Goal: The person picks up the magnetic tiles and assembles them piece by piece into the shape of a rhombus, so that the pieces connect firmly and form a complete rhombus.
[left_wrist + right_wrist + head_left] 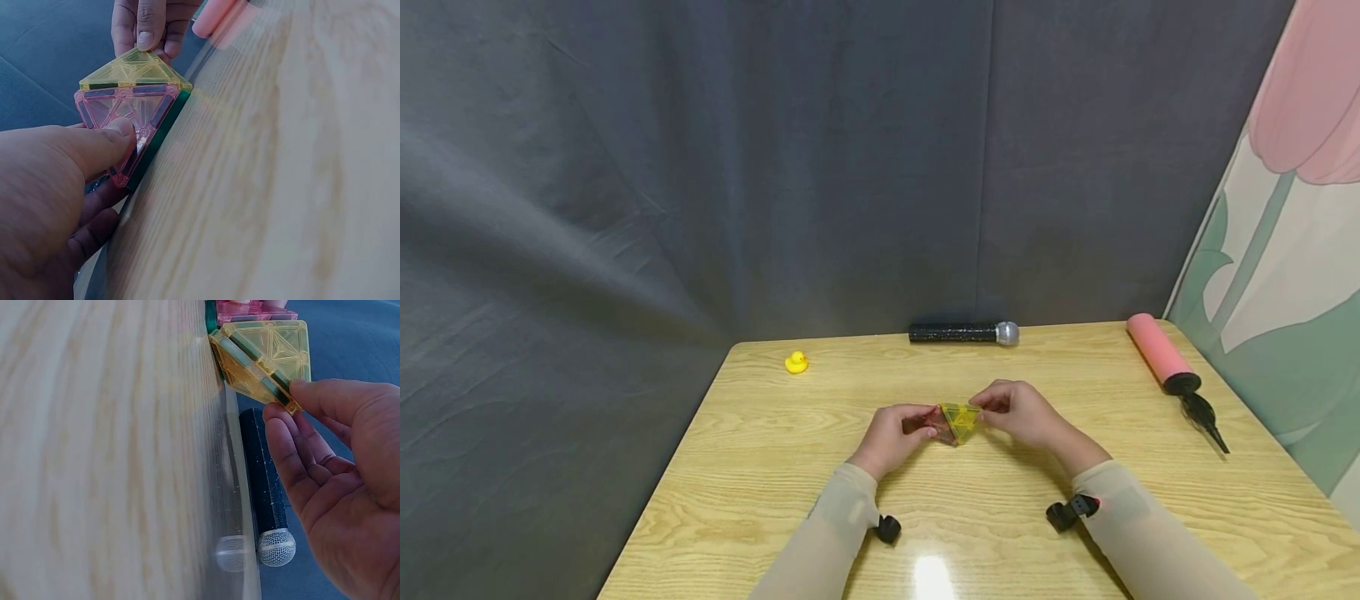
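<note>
Near the middle of the table, my left hand [891,436] pinches a see-through pink triangular magnetic tile [150,112], thumb on its face. A yellow magnetic tile piece [131,70] meets the pink one along its edge. At the yellow piece's far corner, my right hand [1018,412] holds it between thumb and fingertips. Two yellow edges run side by side there in the right wrist view. Beneath the pink tile, a green tile [161,134] shows along the tabletop. The joined tiles form a small slanted-sided shape; its underside is hidden.
On the wooden table [760,517], a toy microphone [958,333] lies along the back edge. A yellow rubber duck [796,362] sits at the back left. By the right edge lies a pink and black hand pump [1159,346]. A dark curtain [850,167] hangs behind.
</note>
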`<state>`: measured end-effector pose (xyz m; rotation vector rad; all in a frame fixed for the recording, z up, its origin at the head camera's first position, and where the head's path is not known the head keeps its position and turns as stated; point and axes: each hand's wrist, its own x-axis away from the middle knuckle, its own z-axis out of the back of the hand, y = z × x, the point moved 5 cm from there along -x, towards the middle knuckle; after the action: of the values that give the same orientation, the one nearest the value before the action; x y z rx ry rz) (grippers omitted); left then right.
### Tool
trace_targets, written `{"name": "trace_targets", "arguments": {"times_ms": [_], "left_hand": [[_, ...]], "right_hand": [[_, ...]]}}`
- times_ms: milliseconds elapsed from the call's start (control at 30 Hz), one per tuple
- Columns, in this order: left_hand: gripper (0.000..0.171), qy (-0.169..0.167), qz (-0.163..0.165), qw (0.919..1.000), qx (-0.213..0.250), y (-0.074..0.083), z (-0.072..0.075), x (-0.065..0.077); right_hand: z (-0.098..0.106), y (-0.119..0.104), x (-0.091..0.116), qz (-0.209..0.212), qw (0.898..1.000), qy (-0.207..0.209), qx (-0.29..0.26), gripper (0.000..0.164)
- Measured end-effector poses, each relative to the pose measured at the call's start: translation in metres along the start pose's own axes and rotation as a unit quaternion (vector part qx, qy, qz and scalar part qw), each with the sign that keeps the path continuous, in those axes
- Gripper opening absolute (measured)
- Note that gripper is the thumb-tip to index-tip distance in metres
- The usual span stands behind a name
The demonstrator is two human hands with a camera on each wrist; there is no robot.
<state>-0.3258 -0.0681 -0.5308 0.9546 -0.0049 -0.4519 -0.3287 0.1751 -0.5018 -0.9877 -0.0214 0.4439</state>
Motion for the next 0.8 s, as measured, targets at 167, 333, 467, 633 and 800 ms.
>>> {"name": "trace_targets", "arguments": {"times_ms": [167, 333, 467, 633, 800], "left_hand": [[0.04, -0.001, -0.002, 1.0, 0.009, -0.0007, -0.0004, 0.0002], [0.04, 0.0, -0.002, 0.9999, 0.015, 0.0008, -0.0004, 0.0008], [0.039, 0.004, -0.003, 0.9999, 0.016, 0.0012, -0.0008, 0.0005], [0.039, 0.007, -0.004, 0.9999, 0.013, 0.0011, -0.0009, 0.0], [0.039, 0.006, 0.0, 0.9999, 0.016, 0.0007, -0.0009, -0.0001]], "right_hand": [[0.0001, 0.0003, 0.0001, 0.001, 1.0, 0.004, 0.002, 0.022], [-0.0003, 0.0006, 0.0001, -0.002, 1.0, 0.003, 0.004, 0.023], [-0.0004, 0.0002, -0.0002, -0.007, 1.0, 0.004, 0.003, 0.022], [0.0003, -0.0005, -0.0005, -0.004, 1.0, 0.008, 0.001, 0.02], [0.0008, -0.0004, -0.0005, -0.003, 1.0, 0.007, -0.002, 0.019]]}}
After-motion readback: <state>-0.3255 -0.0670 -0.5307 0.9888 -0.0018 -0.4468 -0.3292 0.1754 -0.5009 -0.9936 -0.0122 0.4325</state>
